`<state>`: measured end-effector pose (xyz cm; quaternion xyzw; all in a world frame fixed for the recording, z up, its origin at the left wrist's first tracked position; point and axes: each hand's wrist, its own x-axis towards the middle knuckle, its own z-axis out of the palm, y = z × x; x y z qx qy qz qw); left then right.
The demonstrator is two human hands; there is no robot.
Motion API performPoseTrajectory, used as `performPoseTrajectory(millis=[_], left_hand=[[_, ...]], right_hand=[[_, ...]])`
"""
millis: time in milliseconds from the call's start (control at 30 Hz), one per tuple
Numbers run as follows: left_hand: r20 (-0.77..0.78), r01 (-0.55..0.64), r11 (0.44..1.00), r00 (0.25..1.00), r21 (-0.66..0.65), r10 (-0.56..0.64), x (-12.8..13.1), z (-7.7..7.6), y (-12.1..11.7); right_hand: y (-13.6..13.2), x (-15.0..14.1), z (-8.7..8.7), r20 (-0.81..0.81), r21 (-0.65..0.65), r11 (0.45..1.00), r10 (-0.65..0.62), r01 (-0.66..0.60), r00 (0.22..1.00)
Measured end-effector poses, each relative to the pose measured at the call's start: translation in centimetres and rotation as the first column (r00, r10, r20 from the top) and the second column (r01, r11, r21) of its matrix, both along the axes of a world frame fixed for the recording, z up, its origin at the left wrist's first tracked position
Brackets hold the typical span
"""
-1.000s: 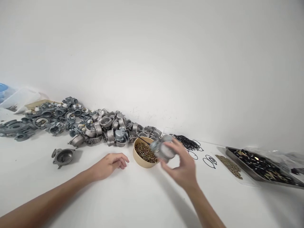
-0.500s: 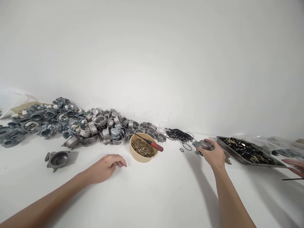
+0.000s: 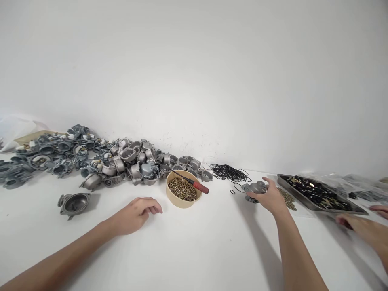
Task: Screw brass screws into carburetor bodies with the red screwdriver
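Note:
My right hand (image 3: 271, 199) is around a grey metal carburetor (image 3: 255, 187) at the table, right of centre. Its thumb reaches across the front of the part, while a finger stands raised above and behind it, so the grasp looks loose. Part of the carburetor is hidden by the hand. My left hand (image 3: 138, 214) rests on the white table with fingers loosely bent and apart, holding nothing. Between the hands stands a round tan bowl (image 3: 178, 202) of brass-coloured screws (image 3: 182, 188). Across that bowl lies a red-handled screwdriver (image 3: 198, 186).
Carburetor bodies (image 3: 45, 155) and float bowls (image 3: 129, 153) are heaped at left; a single float bowl (image 3: 74, 203) lies nearer. Black rubber rings (image 3: 228, 172) lie by the wall. A metal tray (image 3: 303, 201) holds black parts beside brass pieces (image 3: 287, 199). A co-worker's hand (image 3: 357, 226) is at right.
The carburetor has turned over and moved slightly left and down, and my right hand's grasp has loosened. My left hand stays put. The co-worker's hand has come further into view at right.

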<state>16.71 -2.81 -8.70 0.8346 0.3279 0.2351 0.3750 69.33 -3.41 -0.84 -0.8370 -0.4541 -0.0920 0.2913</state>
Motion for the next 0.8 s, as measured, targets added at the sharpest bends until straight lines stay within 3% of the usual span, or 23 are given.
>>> performPoseTrajectory(millis=[133,233,300,367,400,500,567,600,667,800], left_hand=[[0.004,-0.003,1.0,1.0,0.009,0.003,0.0,-0.1,0.0],[0.005,-0.006,1.0,1.0,0.018,0.006,0.1,0.0,-0.1],[0.004,-0.008,1.0,1.0,0.029,0.007,0.2,0.2,0.0],[0.002,-0.008,0.999,1.0,0.045,0.007,0.2,0.2,0.1],[0.002,-0.008,0.999,1.0,0.054,0.008,0.3,0.2,0.2],[-0.001,-0.011,0.996,1.0,0.083,0.011,0.3,-0.1,0.4],[-0.006,-0.015,0.994,1.0,0.108,0.015,0.4,-0.2,0.5],[-0.01,-0.015,0.992,1.0,0.123,0.017,0.5,-0.1,0.5],[-0.025,-0.008,0.987,1.0,0.163,0.012,0.5,0.5,0.4],[-0.059,-0.023,0.959,0.997,0.283,0.042,-0.6,3.5,-0.3]], right_hand=[[-0.5,-0.8,0.9,0.008,-0.016,0.999,0.028,-0.028,1.0],[-0.6,-3.4,2.3,0.1,0.111,0.989,0.091,-0.102,0.991],[-0.5,-6.8,2.9,0.203,0.228,0.941,0.205,-0.25,0.957],[-0.9,-11.9,2.5,0.322,0.276,0.828,0.398,-0.487,0.859],[-1.4,-14.9,1.8,0.378,0.247,0.739,0.522,-0.627,0.765],[-4.2,-24.4,-2.3,0.469,0.055,0.369,0.81,-0.928,0.351],[-6.4,-29.5,-5.7,0.509,-0.075,0.074,0.861,-0.994,0.026],[-7.3,-31.2,-7.3,0.517,-0.099,-0.012,0.854,-0.995,-0.062],[-8.2,-33.2,-9.4,0.47,-0.149,-0.089,0.87,-0.985,-0.15],[-7.6,-33.0,-10.0,0.323,-0.155,-0.021,0.944,-0.988,-0.07]])
